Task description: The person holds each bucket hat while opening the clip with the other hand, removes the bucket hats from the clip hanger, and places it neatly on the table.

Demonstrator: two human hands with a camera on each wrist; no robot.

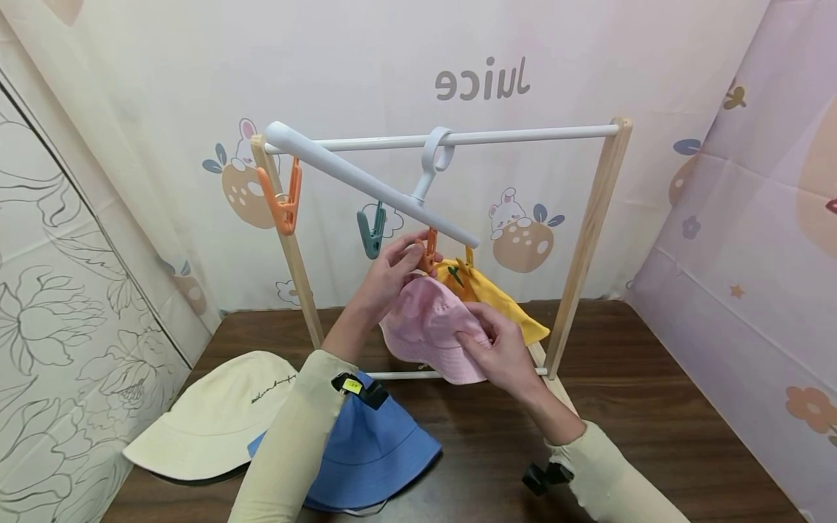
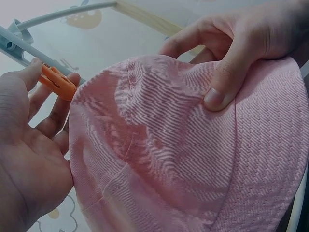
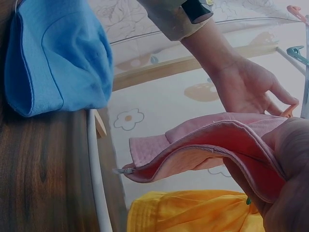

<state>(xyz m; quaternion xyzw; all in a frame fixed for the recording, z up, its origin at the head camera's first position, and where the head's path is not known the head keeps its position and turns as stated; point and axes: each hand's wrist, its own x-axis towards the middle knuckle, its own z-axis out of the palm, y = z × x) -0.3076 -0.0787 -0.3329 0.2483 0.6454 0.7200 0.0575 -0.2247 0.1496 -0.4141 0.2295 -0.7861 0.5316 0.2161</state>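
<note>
Pink hat (image 1: 428,316) is below the hanger (image 1: 366,184). Left hand (image 1: 386,274), raised, pinches an orange clip (image 1: 429,251); right hand (image 1: 502,347) pinches the hat's side, grip closed, thumb outermost. Brim (image 1: 451,365) points down; long axis slants down rightward.

Head view: you have soft, even, bright light; white printed fabric curtain (image 1: 366,73) pale and legible. Shadow, dark: beneath the brim of the blue cloth bucket hat (image 1: 373,450). Sheen, faint: on the dark brown wood-grain tabletop (image 1: 474,457). Left wrist view: dimmer, greyer; you can read the weave and stitching of the pink twill bucket hat (image 2: 178,135) clearly. Right wrist view: hazy, washed out toward upper right; hat's hollow shaded deep red; your right hand (image 3: 294,179), near the lens, dim and soft.
</note>
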